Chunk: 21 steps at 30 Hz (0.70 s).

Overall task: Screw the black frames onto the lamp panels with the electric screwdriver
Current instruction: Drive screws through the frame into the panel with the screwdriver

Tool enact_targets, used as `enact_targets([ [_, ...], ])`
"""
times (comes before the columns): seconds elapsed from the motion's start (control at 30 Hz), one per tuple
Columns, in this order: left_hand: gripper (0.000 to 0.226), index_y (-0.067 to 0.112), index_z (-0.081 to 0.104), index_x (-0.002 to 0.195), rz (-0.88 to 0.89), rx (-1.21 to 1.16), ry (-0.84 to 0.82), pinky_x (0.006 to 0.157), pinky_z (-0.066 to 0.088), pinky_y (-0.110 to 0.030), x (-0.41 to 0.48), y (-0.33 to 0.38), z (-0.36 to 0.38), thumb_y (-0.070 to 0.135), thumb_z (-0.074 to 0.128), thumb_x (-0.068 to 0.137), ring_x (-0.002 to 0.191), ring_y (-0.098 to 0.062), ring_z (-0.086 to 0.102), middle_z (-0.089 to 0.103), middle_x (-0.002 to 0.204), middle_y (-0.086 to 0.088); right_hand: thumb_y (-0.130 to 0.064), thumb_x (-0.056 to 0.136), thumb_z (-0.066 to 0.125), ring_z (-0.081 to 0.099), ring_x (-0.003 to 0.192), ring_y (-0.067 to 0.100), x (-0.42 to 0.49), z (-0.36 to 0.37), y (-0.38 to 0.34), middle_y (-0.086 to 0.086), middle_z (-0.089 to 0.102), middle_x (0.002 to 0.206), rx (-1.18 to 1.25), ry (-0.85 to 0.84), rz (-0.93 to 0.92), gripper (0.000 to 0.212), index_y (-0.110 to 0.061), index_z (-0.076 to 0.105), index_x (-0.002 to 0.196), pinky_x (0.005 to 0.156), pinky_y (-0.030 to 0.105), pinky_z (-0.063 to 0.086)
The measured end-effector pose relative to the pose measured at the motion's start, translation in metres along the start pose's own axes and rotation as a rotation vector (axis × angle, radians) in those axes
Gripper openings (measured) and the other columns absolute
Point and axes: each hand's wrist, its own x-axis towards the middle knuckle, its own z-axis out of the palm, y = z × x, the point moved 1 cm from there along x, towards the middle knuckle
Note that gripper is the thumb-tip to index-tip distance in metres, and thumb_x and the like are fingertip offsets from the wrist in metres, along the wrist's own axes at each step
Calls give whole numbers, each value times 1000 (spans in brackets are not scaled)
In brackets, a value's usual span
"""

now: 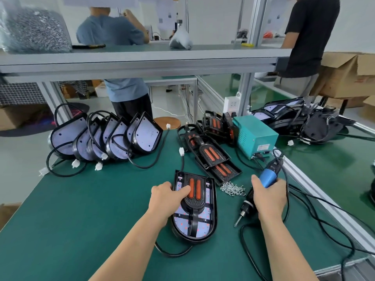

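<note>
The black frame (194,202) lies on the lamp panel (203,221) under the left hand (167,197), whose thumb crosses the frame while its fingers curl over the panel's left rim. The right hand (267,199) grips the electric screwdriver (267,177), bit tilted down. Loose screws (232,188) lie just beyond, between the hands.

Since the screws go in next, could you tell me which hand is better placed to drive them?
Right. The right hand grips the electric screwdriver, bit pointing down beside the lamp panel; the left hand grips that panel, thumb on the black frame.
</note>
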Motion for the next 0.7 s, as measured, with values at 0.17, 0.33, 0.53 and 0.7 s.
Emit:
enact_targets([
  [0.17,38,6,50,89,11,-264,-63,71,42,-38,0,0,1,33,77,84,79,-22,48,55,91,-11,-22,91,71,56,111,43,4,0,0,22,42,135,-143,1,-89,58,-1,42,136,99,50,48],
  [0.33,47,4,53,101,115,-334,-108,89,53,-48,-8,12,-8,31,82,76,90,-29,63,67,105,-13,-19,104,53,20,153,31,-8,-7,-1,19,21,165,-164,-50,-195,68,3,17,158,125,41,18],
  [0.53,39,10,54,111,277,-431,-345,87,56,-61,-21,23,-23,15,78,82,85,-38,71,73,102,-22,8,99,46,21,154,17,-28,-1,-12,6,33,163,-127,-51,-624,57,-6,40,153,126,34,17],
  [0.7,41,3,52,116,362,-479,-533,84,60,-47,-33,32,-34,14,75,84,88,-33,70,72,107,-24,3,97,56,14,150,-8,-41,17,-43,-8,17,167,-128,-522,-788,72,-27,30,156,117,11,18],
])
